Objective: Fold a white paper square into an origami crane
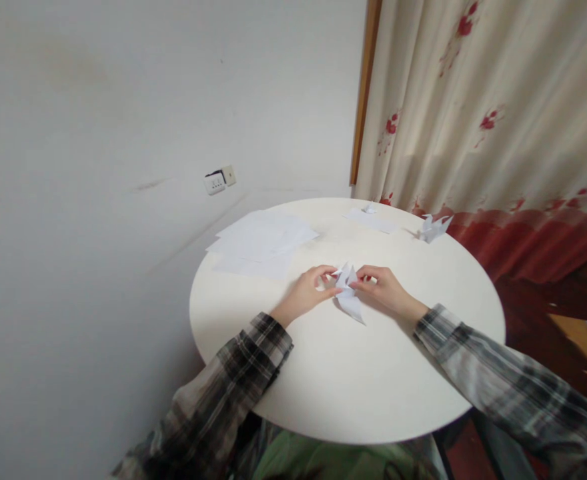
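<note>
A folded white paper crane (349, 303) is held between my two hands over the middle of the round white table. My left hand (309, 291) pinches it from the left, thumb and fingertips on the folded paper. From the right, my right hand (382, 287) grips the other side with its fingers closed. One pointed flap of the paper hangs down toward me. The smaller folds under the fingertips are partly hidden.
The round white table (373, 387) stands against a wall with a socket (215, 183). Loose white sheets (263, 237) overlap at the back left. Another folded paper crane (434, 229) stands near the back right edge. A small folded piece (369, 209) rests by a sheet, before a curtain (473, 133).
</note>
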Action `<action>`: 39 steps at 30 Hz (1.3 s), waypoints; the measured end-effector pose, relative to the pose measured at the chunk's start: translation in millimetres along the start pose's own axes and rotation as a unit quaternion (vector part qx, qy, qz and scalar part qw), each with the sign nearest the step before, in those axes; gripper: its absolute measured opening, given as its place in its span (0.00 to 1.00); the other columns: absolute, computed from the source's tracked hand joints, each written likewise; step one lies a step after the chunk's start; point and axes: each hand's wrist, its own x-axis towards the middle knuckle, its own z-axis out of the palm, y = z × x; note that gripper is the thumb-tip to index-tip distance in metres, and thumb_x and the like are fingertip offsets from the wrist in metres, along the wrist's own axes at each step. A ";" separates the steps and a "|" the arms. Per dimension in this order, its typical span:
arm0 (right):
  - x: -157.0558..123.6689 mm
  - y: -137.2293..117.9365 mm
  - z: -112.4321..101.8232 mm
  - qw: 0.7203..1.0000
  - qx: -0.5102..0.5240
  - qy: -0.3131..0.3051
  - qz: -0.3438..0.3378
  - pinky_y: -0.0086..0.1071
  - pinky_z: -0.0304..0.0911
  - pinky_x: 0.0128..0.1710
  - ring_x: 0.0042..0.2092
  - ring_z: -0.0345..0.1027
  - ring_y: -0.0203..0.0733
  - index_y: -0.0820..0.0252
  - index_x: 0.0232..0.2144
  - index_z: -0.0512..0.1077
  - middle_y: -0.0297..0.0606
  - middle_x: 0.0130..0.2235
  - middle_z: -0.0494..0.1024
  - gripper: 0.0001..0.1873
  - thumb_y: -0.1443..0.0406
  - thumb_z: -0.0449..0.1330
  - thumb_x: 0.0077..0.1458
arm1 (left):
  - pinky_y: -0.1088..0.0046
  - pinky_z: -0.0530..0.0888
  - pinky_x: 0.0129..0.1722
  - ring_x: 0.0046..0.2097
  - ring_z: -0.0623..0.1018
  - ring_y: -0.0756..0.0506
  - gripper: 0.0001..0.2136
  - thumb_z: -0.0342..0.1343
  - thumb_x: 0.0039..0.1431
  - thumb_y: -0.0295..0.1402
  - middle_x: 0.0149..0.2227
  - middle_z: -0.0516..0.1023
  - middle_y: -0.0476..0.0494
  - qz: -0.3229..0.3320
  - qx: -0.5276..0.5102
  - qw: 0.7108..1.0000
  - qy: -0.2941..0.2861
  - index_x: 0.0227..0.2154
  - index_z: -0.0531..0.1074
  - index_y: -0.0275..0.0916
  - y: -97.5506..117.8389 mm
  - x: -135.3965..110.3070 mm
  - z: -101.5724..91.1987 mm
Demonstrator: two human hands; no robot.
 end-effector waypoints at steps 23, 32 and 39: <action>-3.6 17.2 -7.0 0.995 -0.043 -0.035 -0.080 0.31 0.62 0.37 0.35 0.69 0.38 0.60 0.30 0.75 0.39 0.33 0.77 0.08 0.63 0.57 0.53 | 0.78 0.60 0.25 0.26 0.67 0.51 0.10 0.58 0.48 0.37 0.22 0.71 0.51 -0.063 0.010 0.997 -0.038 0.25 0.74 0.33 -22.3 -1.6 -3.6; -5.2 19.0 -7.0 0.990 -0.099 -0.022 -0.103 0.34 0.63 0.37 0.36 0.69 0.40 0.60 0.31 0.74 0.40 0.33 0.76 0.08 0.67 0.54 0.55 | 0.78 0.63 0.25 0.27 0.69 0.51 0.12 0.58 0.47 0.39 0.25 0.72 0.49 -0.074 -0.063 0.994 -0.043 0.28 0.72 0.33 -43.1 -1.5 8.0; -7.0 16.1 -8.3 0.992 -0.091 -0.023 -0.085 0.32 0.63 0.36 0.35 0.70 0.39 0.61 0.31 0.73 0.40 0.32 0.76 0.07 0.68 0.55 0.53 | 0.79 0.62 0.23 0.25 0.68 0.51 0.13 0.59 0.45 0.40 0.23 0.70 0.50 -0.086 -0.078 0.991 -0.063 0.25 0.72 0.33 -42.2 -2.2 5.8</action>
